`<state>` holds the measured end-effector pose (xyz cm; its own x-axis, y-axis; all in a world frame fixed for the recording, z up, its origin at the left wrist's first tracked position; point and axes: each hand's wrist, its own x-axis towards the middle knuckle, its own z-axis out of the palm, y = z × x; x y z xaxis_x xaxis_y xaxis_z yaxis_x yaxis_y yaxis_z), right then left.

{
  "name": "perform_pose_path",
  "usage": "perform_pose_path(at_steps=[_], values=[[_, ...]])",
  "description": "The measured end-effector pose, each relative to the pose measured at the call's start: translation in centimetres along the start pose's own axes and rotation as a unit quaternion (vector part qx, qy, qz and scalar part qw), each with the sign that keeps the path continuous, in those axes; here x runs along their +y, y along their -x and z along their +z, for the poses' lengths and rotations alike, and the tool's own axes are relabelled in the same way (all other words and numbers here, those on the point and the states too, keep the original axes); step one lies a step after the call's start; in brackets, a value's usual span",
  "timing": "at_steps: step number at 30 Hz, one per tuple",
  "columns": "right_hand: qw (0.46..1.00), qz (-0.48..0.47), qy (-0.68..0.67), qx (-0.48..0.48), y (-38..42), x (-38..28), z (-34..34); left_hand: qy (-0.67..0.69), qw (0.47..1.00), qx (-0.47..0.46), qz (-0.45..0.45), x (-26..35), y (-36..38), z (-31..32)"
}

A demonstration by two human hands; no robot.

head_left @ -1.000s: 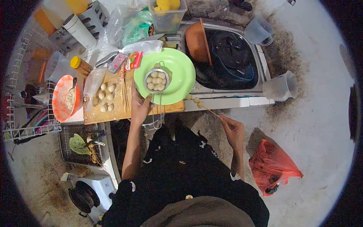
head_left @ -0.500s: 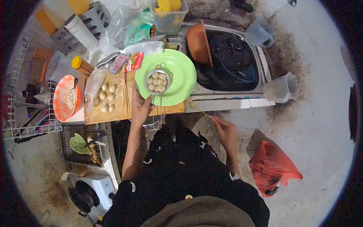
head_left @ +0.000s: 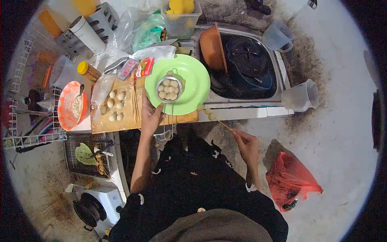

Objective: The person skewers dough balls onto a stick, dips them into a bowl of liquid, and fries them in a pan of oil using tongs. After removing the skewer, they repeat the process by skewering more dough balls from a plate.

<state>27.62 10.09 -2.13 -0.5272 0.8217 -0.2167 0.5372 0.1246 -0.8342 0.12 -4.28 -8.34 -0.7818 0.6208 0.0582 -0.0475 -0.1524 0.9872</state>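
Observation:
My left hand (head_left: 150, 119) grips the near left rim of a light green plate (head_left: 196, 84), its thumb close to the strainer's handle. On that plate rests a small metal strainer (head_left: 170, 101) filled with several pale round balls (head_left: 168, 88); its wire handle hangs over the near edge. Out to the right, my right hand (head_left: 246, 146) pinches the lower end of a bamboo skewer (head_left: 224, 126). A few balls (head_left: 207, 111) are threaded at the skewer's tip, beside the plate. More dough balls (head_left: 118, 104) lie on a wooden board (head_left: 128, 126) left of my left hand, near several bare skewers (head_left: 134, 99).
An orange bowl (head_left: 63, 105) with white dough and a spoon stands left of the board. Beyond the plate are seasoning packets (head_left: 144, 67) and plastic bags. A sink (head_left: 234, 98) holds a brown basin (head_left: 212, 47); a clear jug (head_left: 299, 95) stands at its right.
My right hand has shifted slightly right and down with the skewer, and more of the balls on it now show. My left hand still holds the plate.

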Motion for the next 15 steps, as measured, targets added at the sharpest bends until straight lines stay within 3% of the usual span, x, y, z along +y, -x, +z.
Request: perform_pose_path(at_steps=[6,8,9,11,15], values=[[0.998,-0.008,0.068,0.014,0.3,-0.5,0.0,0.023,1.0,0.005,-0.006,0.2,0.2,0.3],[0.981,-0.017,0.196,-0.003,0.5,-2.9,-0.7,0.007,1.0,0.007,-0.006,0.4,0.2,0.3],[0.981,-0.016,0.195,-0.003,0.4,-3.5,-1.0,0.006,1.0,0.006,-0.006,0.6,0.2,0.3],[0.929,-0.169,0.33,0.018,0.0,-4.2,-1.7,0.01,0.999,0.006,-0.03,0.9,0.3,0.5],[0.903,-0.257,0.342,-0.032,-2.4,-6.4,-3.5,0.0,1.0,-0.009,-0.014,0.4,0.1,0.2]])
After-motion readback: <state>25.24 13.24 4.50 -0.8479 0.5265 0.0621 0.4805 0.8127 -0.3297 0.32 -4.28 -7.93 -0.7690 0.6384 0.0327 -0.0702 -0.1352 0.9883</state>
